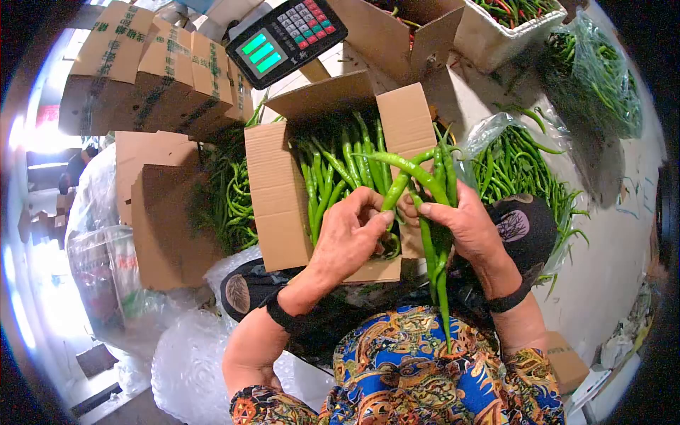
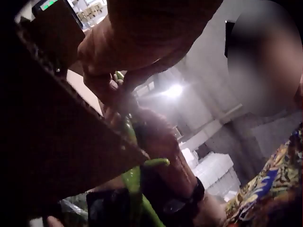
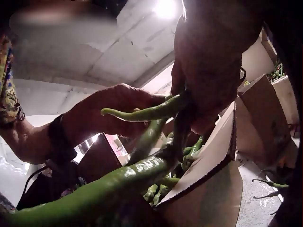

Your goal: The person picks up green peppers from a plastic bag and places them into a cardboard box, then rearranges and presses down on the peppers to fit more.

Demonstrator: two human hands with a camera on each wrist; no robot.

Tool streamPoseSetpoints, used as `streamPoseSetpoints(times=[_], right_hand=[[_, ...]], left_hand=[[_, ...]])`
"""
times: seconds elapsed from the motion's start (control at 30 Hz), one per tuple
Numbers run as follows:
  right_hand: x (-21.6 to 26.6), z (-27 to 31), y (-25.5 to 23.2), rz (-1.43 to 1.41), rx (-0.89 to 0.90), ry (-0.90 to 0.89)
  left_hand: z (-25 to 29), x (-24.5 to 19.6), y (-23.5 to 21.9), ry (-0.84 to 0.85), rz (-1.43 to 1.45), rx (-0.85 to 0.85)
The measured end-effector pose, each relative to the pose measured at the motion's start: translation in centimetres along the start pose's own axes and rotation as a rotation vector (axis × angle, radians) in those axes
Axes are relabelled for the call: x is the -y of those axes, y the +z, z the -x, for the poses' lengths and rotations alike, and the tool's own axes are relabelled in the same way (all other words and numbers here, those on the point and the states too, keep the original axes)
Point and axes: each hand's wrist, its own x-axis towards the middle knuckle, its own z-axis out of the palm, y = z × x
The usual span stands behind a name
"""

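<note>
Gripping a bunch of green peppers (image 1: 432, 234) in the right hand (image 1: 467, 227) above the cardboard box's (image 1: 273, 205) near edge; left hand (image 1: 350, 237) pinching one pepper, probably aligning stems.

Left hand (image 1: 350, 237) and right hand (image 1: 464, 223) — fingers curled, touching.

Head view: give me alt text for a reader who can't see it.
Two hands hold a bunch of long green chili peppers over an open cardboard box part-filled with more peppers: the right hand grips the bunch, the left hand pinches one pepper. A digital scale sits beyond the box, with loose peppers in a plastic bag beside it.
</note>
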Motion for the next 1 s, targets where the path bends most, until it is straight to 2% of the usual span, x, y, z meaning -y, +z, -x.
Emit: streamPoseSetpoints(times=[0.03,0.07,0.1,0.13,0.23,0.3,0.37,0.43,0.5,0.57,0.63,0.7,0.73,0.87,0.9,0.97,1.0], right_hand=[[0.3,0.0,-0.1,-0.003,0.005,0.006],[0.6,0.0,-0.3,0.122,0.011,0.003],[0.6,-0.1,-0.5,0.247,0.019,-0.001],[-0.2,-0.5,-0.9,0.236,-0.031,-0.078],[0.8,-0.1,-0.2,0.006,-0.015,-0.05],[0.7,-0.1,0.1,0.008,0.008,-0.057],[0.1,-0.2,0.2,0.013,0.031,-0.064],[-1.4,-0.4,0.0,0.612,0.002,-0.178],[-0.9,-0.1,1.2,0.673,-0.007,-0.208],[-0.4,0.0,1.8,0.45,0.0,-0.172],[0.0,0.0,1.3,0.221,-0.005,-0.048],[0.0,-0.1,0.4,0.073,-0.021,-0.019],[-0.1,-0.1,0.0,0.036,-0.058,0.013],[1.2,-0.5,-0.2,0.039,-0.154,0.028],[1.6,-0.6,0.1,-0.047,-0.159,0.023],[1.8,-1.1,0.3,-0.135,-0.17,0.016],[1.5,-1.4,0.1,-0.2,-0.146,0.007]], left_hand=[[-0.1,0.7,-0.7,0.061,-0.115,-0.022],[-0.1,1.2,-1.3,0.12,-0.23,-0.044],[0.0,1.5,-1.7,0.135,-0.229,-0.091],[0.3,1.6,-2.4,0.152,-0.254,-0.13],[0.8,1.4,-4.0,0.169,-0.204,-0.201],[0.7,2.3,-5.2,0.102,-0.228,-0.146],[1.2,2.2,-4.9,0.126,-0.438,-0.095],[1.6,1.5,-3.6,0.162,-0.39,-0.055],[0.9,1.3,-2.9,0.157,-0.35,-0.063],[-0.6,2.4,-2.9,0.171,-0.236,-0.181],[-0.7,2.5,-3.7,0.139,-0.326,-0.201],[-0.6,2.6,-4.3,0.016,0.184,-0.24],[-0.6,3.1,-5.0,0.009,0.251,-0.252],[-1.7,4.0,-6.3,-0.045,0.237,-0.336],[-2.5,4.3,-6.6,-0.045,0.239,-0.338],[-4.3,5.0,-6.9,-0.038,-0.021,-0.313],[-5.0,5.5,-6.5,-0.008,-0.08,-0.372]])
